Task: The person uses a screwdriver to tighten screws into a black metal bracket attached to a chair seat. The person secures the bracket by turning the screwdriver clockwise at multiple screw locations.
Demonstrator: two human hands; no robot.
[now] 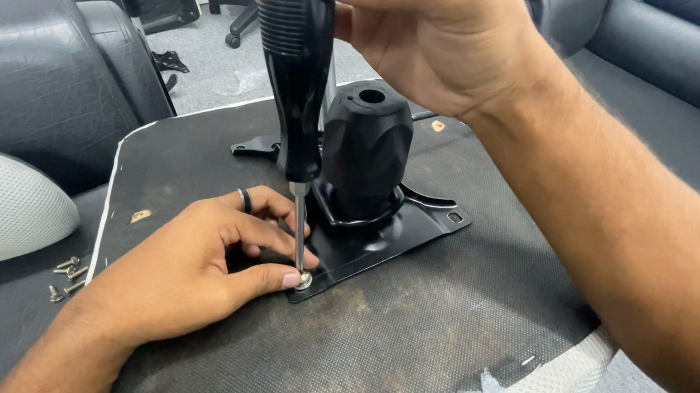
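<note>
Looks to me like office or furniture assembly room — grey carpet (236,72), wheeled chair base (233,19) upper left, black leather seats (42,72) around.

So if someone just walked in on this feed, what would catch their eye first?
Probably the big black screwdriver standing upright in the middle, the right hand wrapped round its handle at the top. Its tip sits on a screw at the near corner of the black metal plate, where the left hand steadies the shaft. Loose screws lie at far left.
</note>
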